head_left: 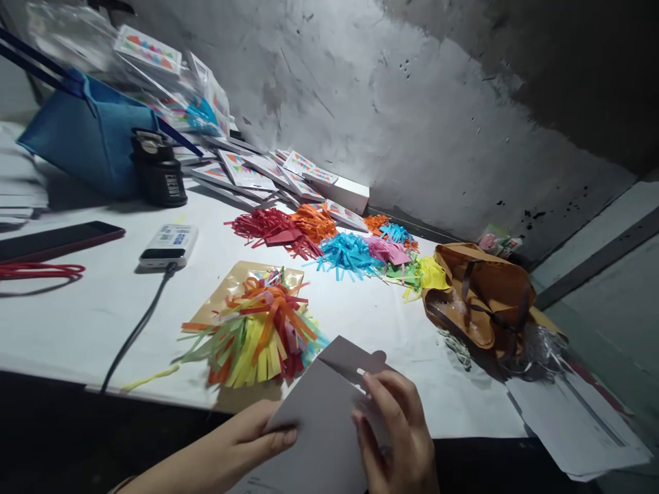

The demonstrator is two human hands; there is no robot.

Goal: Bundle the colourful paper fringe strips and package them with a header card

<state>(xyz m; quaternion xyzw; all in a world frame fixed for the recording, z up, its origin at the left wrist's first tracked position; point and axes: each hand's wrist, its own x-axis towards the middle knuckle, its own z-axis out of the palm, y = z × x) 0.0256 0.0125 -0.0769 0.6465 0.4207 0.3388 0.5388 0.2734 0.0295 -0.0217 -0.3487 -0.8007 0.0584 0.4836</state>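
A flat grey card sleeve (319, 418) with a cut-out tab is held at the near edge of the white table (93, 315). My left hand (252, 439) grips its lower left edge, thumb on top. My right hand (396, 432) pinches its right side near the tab, fingers curled. Just beyond the card lies a mixed bundle of coloured paper fringe (257, 329) on a tan sheet (231, 285).
Piles of red (272, 230), orange (314, 221), blue (347, 254), pink and yellow paper strips sit farther back. Printed card packs (288, 175) lean by the wall. A power bank with cable (169, 245), phone (56, 240), blue bag (87, 134) and brown bag (478, 295) surround them.
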